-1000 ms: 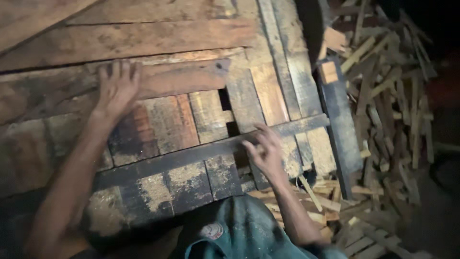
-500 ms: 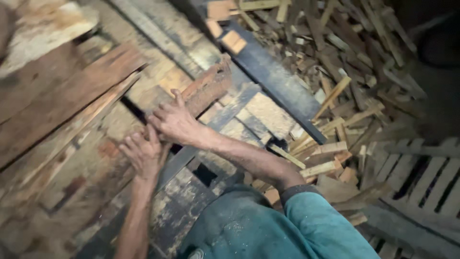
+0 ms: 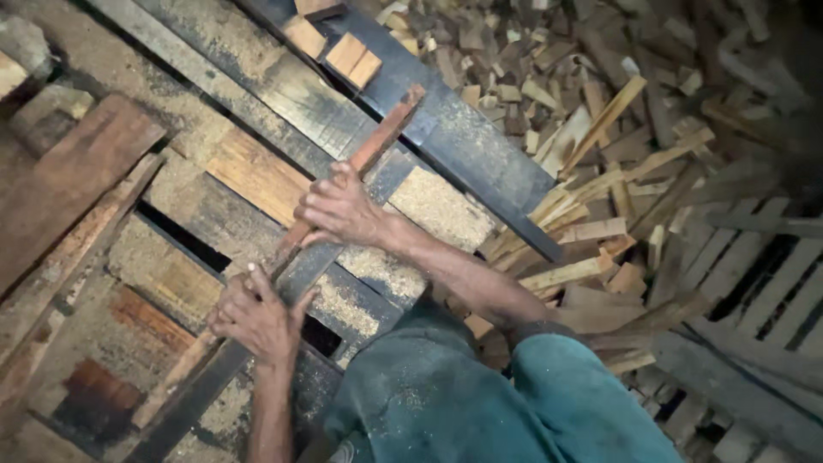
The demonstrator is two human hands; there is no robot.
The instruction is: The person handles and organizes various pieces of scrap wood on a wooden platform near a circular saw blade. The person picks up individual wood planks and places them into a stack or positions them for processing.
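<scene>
Fingers (image 3: pixel 330 193) now grip reddish slat (image 3: pixel 377 141) | left hand (image 3: pixel 253 317) lower, pressing

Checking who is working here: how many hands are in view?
2. The right hand grips the reddish wooden strip mid-length; the left hand rests on its lower end. No other hands are visible.

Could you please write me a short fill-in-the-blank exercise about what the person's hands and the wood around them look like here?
1. The right hand grips a long reddish ____.
2. The left hand rests on the same strip, nearer its ____ end.
3. To the right of the dark beam lies a pile of wood ____.
4. The person's sleeve is ____ in colour.

Missing words: strip; lower; offcuts; teal
</scene>
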